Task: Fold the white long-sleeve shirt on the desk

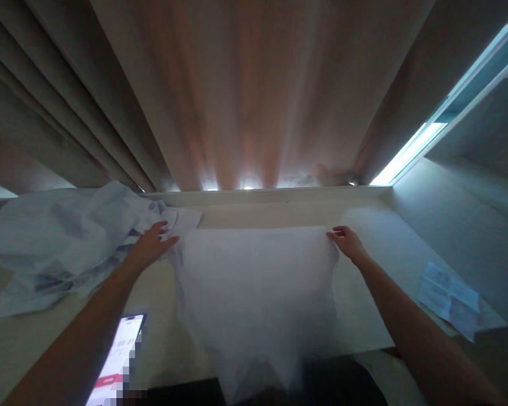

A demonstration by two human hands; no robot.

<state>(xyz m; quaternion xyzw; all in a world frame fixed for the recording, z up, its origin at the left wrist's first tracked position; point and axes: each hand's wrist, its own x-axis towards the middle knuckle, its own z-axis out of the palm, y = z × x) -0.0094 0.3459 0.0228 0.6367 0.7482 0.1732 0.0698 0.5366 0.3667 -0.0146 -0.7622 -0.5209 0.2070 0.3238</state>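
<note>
White cloth [258, 282] spreads centre-frame, left hand [151, 243] and right hand [349, 242] at its upper corners, grip unclear; best keep that edge straight.

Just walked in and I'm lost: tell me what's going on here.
A person is handling a white cloth laid out on a table, left hand and right hand at its two far corners, its near end toward the table's near edge. A crumpled white heap lies to the left, and a lit phone beside the left arm.
</note>
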